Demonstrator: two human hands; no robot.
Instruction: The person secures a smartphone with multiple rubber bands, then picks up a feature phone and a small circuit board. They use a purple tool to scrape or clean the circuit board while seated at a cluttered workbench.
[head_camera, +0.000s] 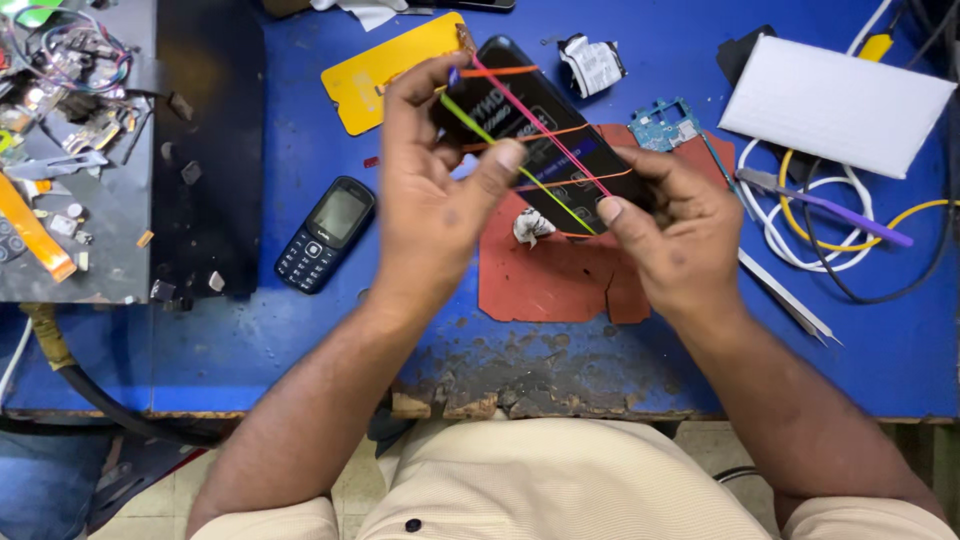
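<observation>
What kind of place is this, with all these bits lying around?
Most likely a phone repair bench. Both hands hold a smartphone bound with coloured rubber bands, and on the blue table lie a keypad phone, a small circuit board and tweezers.

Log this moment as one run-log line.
left hand: grips black phone | right hand: grips its lower end | rubber bands: crossed around phone | keypad phone: on blue table
</observation>
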